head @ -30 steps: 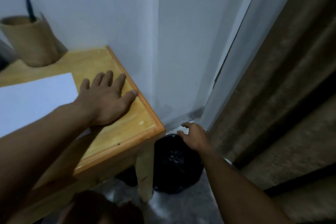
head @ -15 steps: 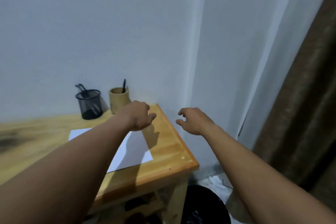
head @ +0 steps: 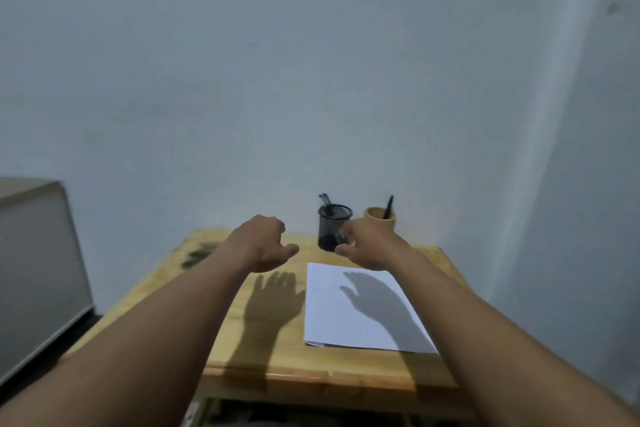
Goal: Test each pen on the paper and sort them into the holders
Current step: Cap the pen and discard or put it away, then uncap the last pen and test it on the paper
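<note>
A white sheet of paper lies on the right half of a small wooden table. Against the wall at the table's back stand a black mesh holder with dark pens sticking out and, to its right, a round wooden holder with one black pen. My left hand hovers above the table left of the paper, fingers loosely curled, holding nothing. My right hand hovers above the paper's far edge, just in front of the mesh holder, fingers apart and empty.
A grey-white cabinet stands to the left of the table. Blue-grey walls meet in a corner at the right. Dark stains mark the table's back left. A shelf under the tabletop is dimly visible.
The view swung up and left from the floor bin to the tabletop. My left hand lifted off the table and my right hand rose from the bin; both now hover over the table.
</note>
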Tool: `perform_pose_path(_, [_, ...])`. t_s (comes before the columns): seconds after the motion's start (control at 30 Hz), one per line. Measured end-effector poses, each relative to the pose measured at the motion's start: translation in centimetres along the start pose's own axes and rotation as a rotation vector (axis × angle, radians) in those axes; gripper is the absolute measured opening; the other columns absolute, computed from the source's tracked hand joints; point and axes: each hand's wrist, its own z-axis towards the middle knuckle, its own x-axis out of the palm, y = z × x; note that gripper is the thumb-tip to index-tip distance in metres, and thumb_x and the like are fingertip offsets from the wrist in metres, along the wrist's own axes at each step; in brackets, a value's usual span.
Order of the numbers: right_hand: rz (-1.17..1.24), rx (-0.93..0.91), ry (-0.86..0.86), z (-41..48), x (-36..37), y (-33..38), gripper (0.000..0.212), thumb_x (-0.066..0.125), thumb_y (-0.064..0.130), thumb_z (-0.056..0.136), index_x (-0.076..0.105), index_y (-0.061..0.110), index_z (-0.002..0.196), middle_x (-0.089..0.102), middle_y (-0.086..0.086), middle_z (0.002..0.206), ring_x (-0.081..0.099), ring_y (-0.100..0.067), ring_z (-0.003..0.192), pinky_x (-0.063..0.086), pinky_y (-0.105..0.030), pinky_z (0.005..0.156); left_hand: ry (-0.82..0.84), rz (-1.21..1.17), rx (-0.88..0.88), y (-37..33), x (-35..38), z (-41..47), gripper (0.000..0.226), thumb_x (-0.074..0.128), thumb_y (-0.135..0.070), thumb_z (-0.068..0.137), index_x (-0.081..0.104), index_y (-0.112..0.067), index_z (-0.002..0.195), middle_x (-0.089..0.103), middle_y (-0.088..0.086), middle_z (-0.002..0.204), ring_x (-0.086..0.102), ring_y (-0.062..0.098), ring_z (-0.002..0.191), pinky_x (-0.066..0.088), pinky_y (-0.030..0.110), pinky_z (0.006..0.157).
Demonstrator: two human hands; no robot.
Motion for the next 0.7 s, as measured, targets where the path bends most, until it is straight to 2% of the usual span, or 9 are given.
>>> perform_pose_path(0.07, [0.001,-0.049,0.035,1.5,1.1,2.6,0.038,0.06,0.042,0.092,0.064,0.019,0.123,0.068,-0.003,0.12,0.061,-0.025,0.114,0.045,-0.032,0.076,0.005,-0.022,-0.059,2.8,0.1,-0.7,0.065,0.053,-0.054,0.089,0.052,-0.013,0.139,0.058,0.005,0.139,0.052,0.025,0.128,0.047,0.04,0.1])
perform_pose_path(0.17, [0.068,-0.096,0.098,3.4,3.4,6.0,0.052,0.061,0.044,0.093,0.057,0.019,0.138,0.064,-0.005,0.134,0.057,-0.024,0.125,0.049,-0.038,0.098,0.002,-0.047,-0.138,6.4,0.8,-1.7,0.062,0.054,-0.054,0.088,0.057,-0.012,0.134,0.06,0.007,0.135,0.056,0.026,0.123,0.049,0.039,0.098])
perform_pose_path(0.23, [0.074,-0.125,0.13,4.5,5.3,7.8,0.053,0.061,0.044,0.093,0.056,0.02,0.139,0.062,-0.005,0.137,0.055,-0.024,0.128,0.048,-0.041,0.103,0.007,-0.05,-0.172,8.4,1.7,-2.3,0.056,0.055,-0.054,0.086,0.063,-0.012,0.123,0.065,0.008,0.127,0.06,0.027,0.115,0.051,0.039,0.094])
perform_pose_path(0.33, [0.091,-0.158,0.159,5.6,7.7,10.3,0.053,0.061,0.043,0.093,0.056,0.02,0.141,0.061,-0.006,0.139,0.054,-0.025,0.129,0.047,-0.04,0.104,0.008,-0.068,-0.197,10.8,3.2,-3.1,0.041,0.058,-0.052,0.085,0.063,-0.014,0.1,0.068,0.007,0.111,0.062,0.027,0.102,0.049,0.034,0.079])
perform_pose_path(0.4, [0.101,-0.167,0.178,6.3,9.3,11.7,0.054,0.061,0.044,0.093,0.055,0.019,0.141,0.061,-0.007,0.14,0.054,-0.026,0.13,0.047,-0.041,0.104,-0.001,-0.084,-0.211,11.9,3.8,-3.8,0.036,0.059,-0.047,0.086,0.063,-0.015,0.102,0.068,0.007,0.109,0.061,0.028,0.1,0.046,0.033,0.074])
perform_pose_path(0.53, [0.142,-0.176,0.188,6.6,12.0,14.2,0.055,0.058,0.044,0.087,0.057,0.023,0.138,0.062,-0.006,0.138,0.061,-0.027,0.12,0.053,-0.042,0.097,-0.005,-0.093,-0.284,14.4,4.9,-5.0,0.044,0.06,-0.045,0.084,0.064,-0.018,0.118,0.066,0.006,0.116,0.061,0.027,0.105,0.051,0.037,0.085])
perform_pose_path(0.6, [0.17,-0.192,0.186,6.7,13.3,15.5,0.052,0.055,0.042,0.087,0.058,0.023,0.135,0.064,-0.003,0.135,0.064,-0.024,0.118,0.054,-0.042,0.096,0.002,-0.088,-0.324,15.9,5.6,-5.4,0.043,0.06,-0.047,0.083,0.064,-0.017,0.114,0.066,0.005,0.113,0.062,0.026,0.103,0.052,0.037,0.083])
perform_pose_path(0.7, [0.187,-0.27,0.187,7.2,14.4,17.2,0.046,0.053,0.036,0.09,0.058,0.025,0.134,0.065,-0.002,0.136,0.061,-0.023,0.126,0.052,-0.041,0.101,-0.016,-0.087,-0.334,17.2,6.5,-5.8,0.03,0.057,-0.048,0.084,0.066,-0.02,0.094,0.066,0.001,0.096,0.061,0.021,0.087,0.051,0.035,0.072])
